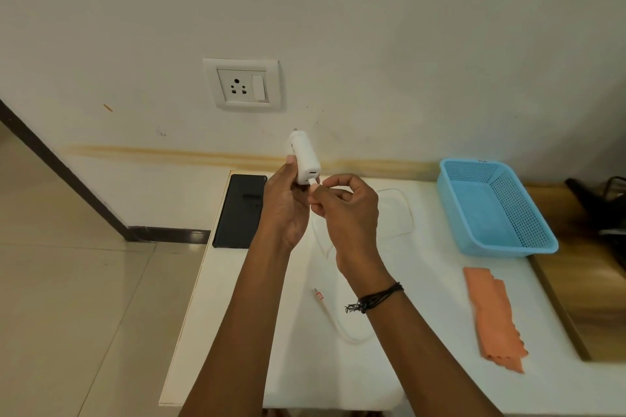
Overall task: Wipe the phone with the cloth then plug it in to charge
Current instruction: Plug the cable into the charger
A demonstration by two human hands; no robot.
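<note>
My left hand holds a white charger adapter up in front of the wall, prongs pointing up. My right hand pinches the white cable's plug at the adapter's lower port. The cable loops over the white table, and its free end lies below my right wrist. A black phone lies flat at the table's far left corner. An orange cloth lies on the table at the right.
A white wall socket with a switch sits on the wall above the phone. A blue plastic basket stands at the table's far right. The table's left edge drops to a tiled floor. Wooden furniture adjoins the right side.
</note>
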